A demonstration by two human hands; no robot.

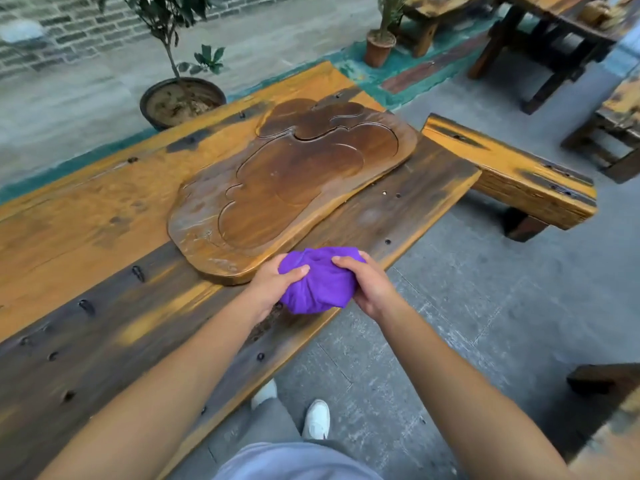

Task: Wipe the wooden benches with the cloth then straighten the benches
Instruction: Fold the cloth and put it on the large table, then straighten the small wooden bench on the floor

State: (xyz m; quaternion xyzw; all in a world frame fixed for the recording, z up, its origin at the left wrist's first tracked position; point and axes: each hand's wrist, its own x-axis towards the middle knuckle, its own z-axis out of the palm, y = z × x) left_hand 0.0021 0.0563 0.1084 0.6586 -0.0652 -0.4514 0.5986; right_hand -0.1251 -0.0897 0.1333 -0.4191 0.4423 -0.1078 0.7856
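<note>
two hands hold one bunched purple cloth point(317, 284) over the near edge of a long wooden table point(104, 306). left hand point(273, 284) grips the cloth's left side, thumb lying across the top, fingers curled under and hidden. right hand point(367, 287) grips the right side, thumb on top, fingers wrapped behind the fabric. cloth is a ball between the palms; cannot tell if its underside touches the table. both forearms are bare and reach in from the bottom of the view. below them are grey trousers and two white shoes point(317, 419) on a grey paved floor point(467, 306).

table top is dark stained planks with orange-yellow patches and dark bolt holes. just beyond the cloth lies a carved brown wooden tray point(287, 178) with cloud-shaped recesses, lying flat on the table, its near end just beside the hands.

past the table's right end stands a wooden bench point(512, 171), orange top with dark streaks, set at an angle to the table, near end close to the table corner. a dark bench end point(602, 377) shows at the right edge, nearer to the person.

behind the table stands a dark round pot with a small tree point(181, 102). further back is a terracotta potted plant point(380, 46) on a teal painted strip, more wooden furniture point(554, 32) at top right, and a grey brick wall point(69, 32) at top left.
</note>
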